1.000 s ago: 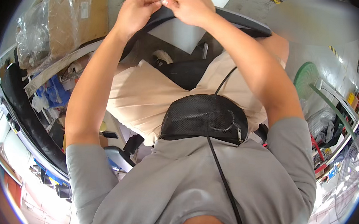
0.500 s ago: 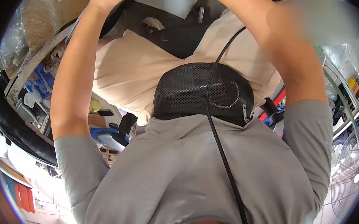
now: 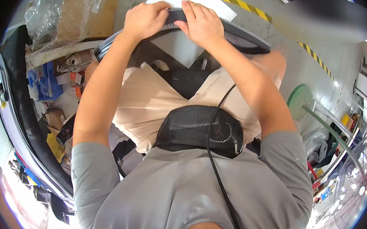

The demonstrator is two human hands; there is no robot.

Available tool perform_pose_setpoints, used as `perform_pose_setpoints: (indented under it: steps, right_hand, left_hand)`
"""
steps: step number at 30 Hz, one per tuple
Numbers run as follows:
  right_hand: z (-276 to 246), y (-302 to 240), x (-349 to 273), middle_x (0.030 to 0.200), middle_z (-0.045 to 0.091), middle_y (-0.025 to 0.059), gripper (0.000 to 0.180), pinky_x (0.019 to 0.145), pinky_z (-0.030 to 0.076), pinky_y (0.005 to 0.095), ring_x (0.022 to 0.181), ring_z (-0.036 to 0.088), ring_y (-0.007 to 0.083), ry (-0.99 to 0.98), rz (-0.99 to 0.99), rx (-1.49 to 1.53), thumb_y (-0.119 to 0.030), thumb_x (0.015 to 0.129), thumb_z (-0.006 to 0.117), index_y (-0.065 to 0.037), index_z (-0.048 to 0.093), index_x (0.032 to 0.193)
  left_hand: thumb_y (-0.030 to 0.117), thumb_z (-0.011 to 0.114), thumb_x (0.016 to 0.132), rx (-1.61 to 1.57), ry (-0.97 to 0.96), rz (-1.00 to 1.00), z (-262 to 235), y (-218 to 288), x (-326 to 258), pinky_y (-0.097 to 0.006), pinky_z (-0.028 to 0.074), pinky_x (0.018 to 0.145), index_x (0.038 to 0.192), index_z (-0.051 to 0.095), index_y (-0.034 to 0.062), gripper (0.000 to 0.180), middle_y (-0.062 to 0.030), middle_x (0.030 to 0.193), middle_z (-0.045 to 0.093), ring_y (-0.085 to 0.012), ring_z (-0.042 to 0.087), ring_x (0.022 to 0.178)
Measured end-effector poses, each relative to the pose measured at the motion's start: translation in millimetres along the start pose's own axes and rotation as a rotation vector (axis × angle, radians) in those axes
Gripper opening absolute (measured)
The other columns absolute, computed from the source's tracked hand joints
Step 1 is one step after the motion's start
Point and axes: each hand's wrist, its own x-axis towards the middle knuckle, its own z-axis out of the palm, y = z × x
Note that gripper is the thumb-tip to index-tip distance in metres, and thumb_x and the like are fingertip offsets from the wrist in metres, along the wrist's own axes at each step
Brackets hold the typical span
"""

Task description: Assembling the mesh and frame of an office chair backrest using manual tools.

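A dark, curved frame (image 3: 243, 36) with a thick black rim and a finely ribbed grey edge arches over my knees. Its exact kind is unclear. My left hand (image 3: 146, 20) is closed round the rim near the top of the arc. Just to the right, my right hand (image 3: 202, 25) grips the same rim, fingers laid over it and thumb on the near side. Below the rim, a white sheet-like surface (image 3: 179, 47) and dark shapes show between my legs. A black mesh pouch (image 3: 199, 130) with a zip rests at my waist, and a black cable (image 3: 217, 169) crosses it.
Clear plastic wrap (image 3: 50, 18) and cardboard (image 3: 107, 13) lie at far left. A long, black-edged panel (image 3: 32, 118) stands at my left by blue bins (image 3: 49, 81). Yellow-black tape (image 3: 240, 5) marks the grey floor. At right are a green round object (image 3: 298, 100) and a fan (image 3: 351, 187).
The view has shifted, bringing both hands and the frame's rim fully into sight; earlier they were cut off at the top edge. My hands are now close together on the rim.
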Motion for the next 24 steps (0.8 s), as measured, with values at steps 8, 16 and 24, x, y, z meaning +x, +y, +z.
perform_pose_setpoints:
  steps: [8, 16, 24]
  right_hand:
    - [-43, -24, 83, 0.107, 0.073, 0.0181, 0.054, 0.086, 0.055, 0.0471, 0.097, 0.072, 0.0347, -0.974, 0.480, 0.147, -0.056, 0.102, 0.044, -0.012, 0.071, 0.121]
    - [-18, -3, 67, 0.118, 0.073, 0.0060, 0.041, 0.097, 0.051, 0.0454, 0.112, 0.067, 0.0326, -0.823, 0.292, 0.435, -0.048, 0.104, 0.046, -0.026, 0.067, 0.131]
    - [2, 8, 70, 0.106, 0.076, 0.0077, 0.031, 0.092, 0.053, 0.0406, 0.105, 0.071, 0.0279, -0.967, 0.506, 0.687, -0.041, 0.097, 0.060, -0.021, 0.078, 0.113]
  left_hand:
    - [0.030, 0.054, 0.106, -0.258, -0.125, -0.070, -8, -28, -26, -0.043, 0.052, 0.087, 0.118, 0.071, 0.0021, 0.035, -0.0253, 0.102, 0.072, -0.0412, 0.069, 0.096]
    - [0.026, 0.059, 0.102, -0.230, -0.180, -0.027, -21, -12, -20, -0.047, 0.052, 0.088, 0.114, 0.072, 0.0025, 0.030, -0.0256, 0.106, 0.070, -0.0448, 0.066, 0.101]
    - [0.019, 0.067, 0.098, -0.582, -0.203, -0.244, -4, -25, -10, -0.032, 0.051, 0.076, 0.106, 0.075, -0.0017, 0.023, -0.0071, 0.082, 0.072, -0.0144, 0.062, 0.078]
